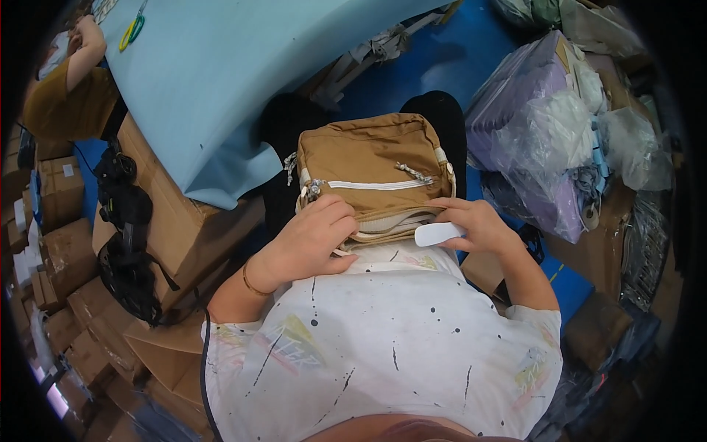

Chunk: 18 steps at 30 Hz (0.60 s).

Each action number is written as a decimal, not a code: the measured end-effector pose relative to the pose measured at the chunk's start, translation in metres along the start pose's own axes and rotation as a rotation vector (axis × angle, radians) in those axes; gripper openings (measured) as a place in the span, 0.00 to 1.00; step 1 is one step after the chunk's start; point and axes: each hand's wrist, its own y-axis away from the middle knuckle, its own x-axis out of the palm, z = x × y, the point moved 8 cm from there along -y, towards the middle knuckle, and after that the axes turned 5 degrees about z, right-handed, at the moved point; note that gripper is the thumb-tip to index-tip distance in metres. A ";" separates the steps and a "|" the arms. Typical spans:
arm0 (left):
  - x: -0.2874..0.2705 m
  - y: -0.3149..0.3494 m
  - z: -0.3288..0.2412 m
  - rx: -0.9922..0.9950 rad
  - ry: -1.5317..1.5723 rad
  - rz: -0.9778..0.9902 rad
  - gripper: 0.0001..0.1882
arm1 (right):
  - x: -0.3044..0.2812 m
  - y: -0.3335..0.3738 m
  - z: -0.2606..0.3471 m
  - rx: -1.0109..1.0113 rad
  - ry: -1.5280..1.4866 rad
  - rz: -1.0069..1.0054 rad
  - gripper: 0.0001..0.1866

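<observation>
A tan fabric bag (368, 151) lies across my lap, its top opening toward me. A white zipper (375, 186) runs over its front panel, with patterned cord pulls at both ends. My left hand (317, 237) is closed on the left side of the opening, fingers curled over the edge; a small white bit shows under it. On the right side, my right hand (477, 225) grips the edge between fingers and thumb. A white round-ended tag (436, 234) sticks out from between that hand's fingers. Pale lining shows in the gap; the bag's inside is mostly hidden.
A table with a light blue cover (221, 81) stands ahead to the left, bearing yellow-green scissors (133, 31). Another person's arm (85, 55) rests at its far left. Cardboard boxes (166, 214) with black straps are at left. Plastic-wrapped purple bundles (515, 110) stand at right.
</observation>
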 end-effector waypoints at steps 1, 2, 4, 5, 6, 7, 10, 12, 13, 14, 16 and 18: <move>0.001 0.001 0.001 0.002 0.042 -0.005 0.17 | 0.002 -0.003 0.003 0.000 0.000 0.000 0.15; 0.003 0.001 0.001 0.001 0.043 -0.005 0.17 | 0.006 -0.006 0.007 -0.003 0.043 0.003 0.14; 0.003 0.001 -0.003 0.063 0.033 -0.054 0.15 | 0.010 -0.007 0.007 -0.007 0.085 0.007 0.13; 0.004 0.003 -0.003 0.063 0.035 -0.054 0.15 | 0.010 -0.005 0.008 -0.046 0.164 -0.030 0.12; 0.007 0.006 -0.001 0.047 0.013 -0.035 0.14 | 0.010 -0.003 0.009 -0.084 0.242 -0.068 0.12; 0.010 0.008 0.000 0.030 -0.009 -0.015 0.13 | 0.010 0.000 0.004 -0.082 0.242 -0.067 0.12; 0.019 0.015 0.007 -0.046 -0.151 -0.003 0.11 | 0.009 0.011 0.012 -0.283 0.399 -0.196 0.12; 0.020 0.012 0.011 -0.080 -0.179 0.002 0.11 | 0.013 0.012 0.010 -0.287 0.390 -0.187 0.12; 0.021 0.011 0.014 -0.113 -0.209 0.008 0.11 | 0.014 0.013 0.010 -0.292 0.382 -0.180 0.12; 0.020 0.010 0.012 -0.112 -0.206 0.011 0.11 | 0.016 0.013 0.011 -0.288 0.381 -0.179 0.12; 0.015 0.007 0.012 -0.167 -0.196 0.023 0.11 | 0.013 0.014 0.014 -0.299 0.285 -0.247 0.13; 0.017 0.006 0.009 -0.064 -0.182 -0.008 0.10 | 0.016 0.016 0.012 -0.283 0.271 -0.274 0.14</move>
